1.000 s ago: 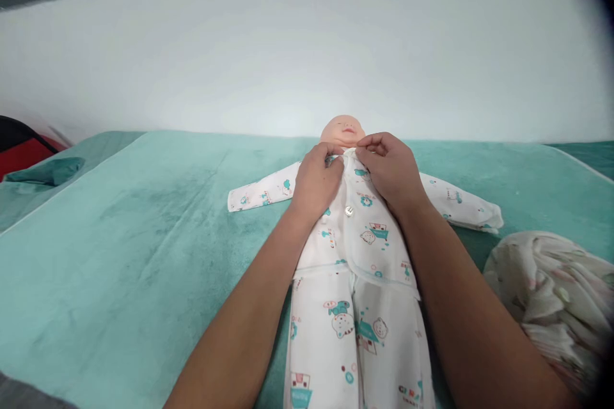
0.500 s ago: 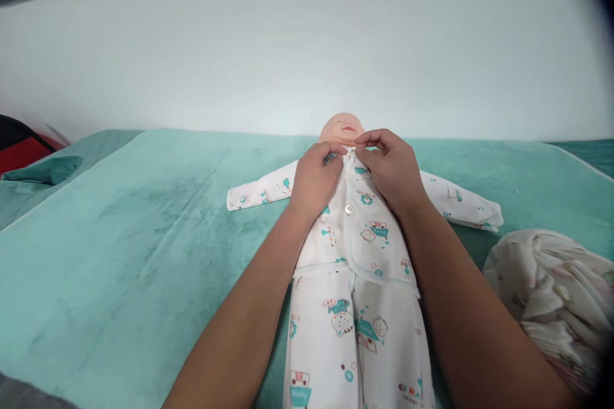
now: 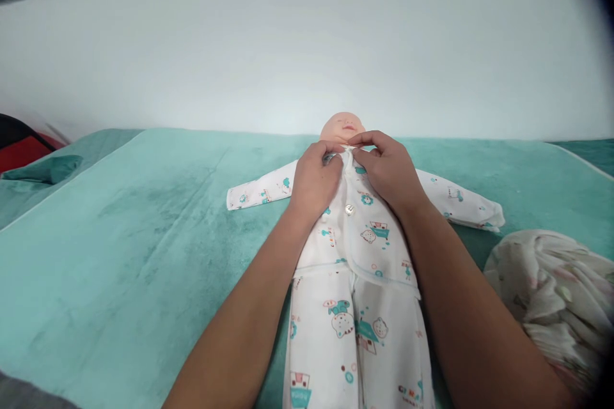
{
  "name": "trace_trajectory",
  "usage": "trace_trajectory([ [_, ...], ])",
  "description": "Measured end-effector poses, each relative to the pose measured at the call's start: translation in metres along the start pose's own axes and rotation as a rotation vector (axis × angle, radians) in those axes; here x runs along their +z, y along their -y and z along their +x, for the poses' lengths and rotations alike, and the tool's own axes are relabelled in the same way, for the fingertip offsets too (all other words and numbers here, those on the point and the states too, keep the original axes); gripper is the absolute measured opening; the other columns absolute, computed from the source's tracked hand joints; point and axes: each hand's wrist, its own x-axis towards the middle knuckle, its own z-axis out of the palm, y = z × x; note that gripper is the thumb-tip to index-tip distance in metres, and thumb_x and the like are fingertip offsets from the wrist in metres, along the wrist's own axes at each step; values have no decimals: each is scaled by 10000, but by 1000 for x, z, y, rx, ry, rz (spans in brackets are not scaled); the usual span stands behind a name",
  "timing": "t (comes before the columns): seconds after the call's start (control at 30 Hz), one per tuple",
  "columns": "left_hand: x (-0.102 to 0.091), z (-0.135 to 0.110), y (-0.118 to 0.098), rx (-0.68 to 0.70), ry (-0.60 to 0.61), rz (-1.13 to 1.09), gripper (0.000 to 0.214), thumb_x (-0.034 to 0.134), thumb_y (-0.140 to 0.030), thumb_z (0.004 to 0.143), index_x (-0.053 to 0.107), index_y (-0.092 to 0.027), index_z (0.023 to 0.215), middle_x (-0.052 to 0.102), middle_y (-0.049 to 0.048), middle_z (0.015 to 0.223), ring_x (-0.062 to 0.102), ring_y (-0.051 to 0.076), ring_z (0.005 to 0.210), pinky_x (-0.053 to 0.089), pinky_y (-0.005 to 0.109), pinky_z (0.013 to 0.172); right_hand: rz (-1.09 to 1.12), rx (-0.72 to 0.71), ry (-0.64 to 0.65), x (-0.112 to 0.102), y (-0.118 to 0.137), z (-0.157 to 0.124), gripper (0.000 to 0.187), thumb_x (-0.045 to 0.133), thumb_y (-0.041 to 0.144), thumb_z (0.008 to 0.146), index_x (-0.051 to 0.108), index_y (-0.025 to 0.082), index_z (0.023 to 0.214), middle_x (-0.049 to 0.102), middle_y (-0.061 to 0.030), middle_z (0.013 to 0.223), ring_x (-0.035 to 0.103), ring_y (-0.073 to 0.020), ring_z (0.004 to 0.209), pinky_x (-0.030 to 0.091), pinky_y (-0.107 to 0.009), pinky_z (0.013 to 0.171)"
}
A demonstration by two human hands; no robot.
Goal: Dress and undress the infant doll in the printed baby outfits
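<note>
From my remote seat I see both bare hands meeting at the neck of a baby doll [image 3: 343, 126] that lies face up along the middle of the teal mat [image 3: 144, 236], its head toward the far edge. My left hand [image 3: 314, 179] is curled narrow, fingertips pinching the collar edge of the doll's printed top [image 3: 371, 233] on its side of the front opening. My right hand [image 3: 386, 169] is closed just as tightly on the facing collar edge, so the 2 hands touch just under the doll's chin. Whatever sits between the fingertips is hidden, so I cannot tell if a fastener is there. Just below the hands, 1 pale button [image 3: 349, 209] shows on the placket. The top's 2 sleeves lie flat, spread out toward the left and right edges of the mat. Matching printed trousers [image 3: 345, 332] run down toward the near edge between my forearms. A crumpled pale cloth [image 3: 551, 294] sits by the right edge, well apart from the hands, and a folded teal cloth [image 3: 45, 169] lies beyond the far left corner.
</note>
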Motion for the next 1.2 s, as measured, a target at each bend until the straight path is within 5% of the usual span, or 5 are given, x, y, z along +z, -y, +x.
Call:
trace_trajectory([
  [0.3, -11, -20, -4, 50, 53, -65, 149, 546, -208, 895, 693, -234, 899, 680, 23, 1213, 611, 189, 1147, 437, 348, 1031, 37, -58, 132, -9, -4, -2, 120, 605, 335, 863, 603, 226, 812, 492, 37, 681, 383, -119, 580, 342, -284, 593],
  [0.43, -20, -31, -4, 46, 109, -61, 161, 563, -238, 906, 718, -272, 930, 629, 6, 1315, 571, 212, 1220, 454, 362, 994, 160, -83, 174, -10, -7, -2, 161, 585, 376, 895, 584, 227, 836, 577, 18, 731, 476, -137, 655, 381, -290, 636],
  [0.57, -25, -34, -4, 58, 165, -88, 154, 587, -265, 908, 729, -294, 956, 599, 6, 1358, 519, 220, 1288, 429, 369, 1020, 128, -80, 312, -19, -1, -5, 147, 609, 374, 889, 625, 231, 863, 604, 8, 819, 515, -144, 736, 394, -291, 667],
  [0.8, -28, -31, -2, 40, 205, -101, 138, 594, -313, 918, 722, -283, 958, 576, 21, 1388, 507, 226, 1299, 422, 367, 1015, 74, -54, 546, -39, 6, -6, 173, 646, 333, 863, 675, 250, 1013, 465, 46, 677, 364, -108, 581, 307, -277, 564],
  [1.2, -30, -29, 6, 3, 202, -202, 118, 607, -304, 907, 718, -268, 925, 592, 1, 1396, 536, 214, 1291, 390, 367, 1071, 11, 15, 437, -30, 7, -9, 168, 693, 366, 804, 674, 251, 925, 389, 70, 568, 342, -100, 516, 251, -252, 484],
])
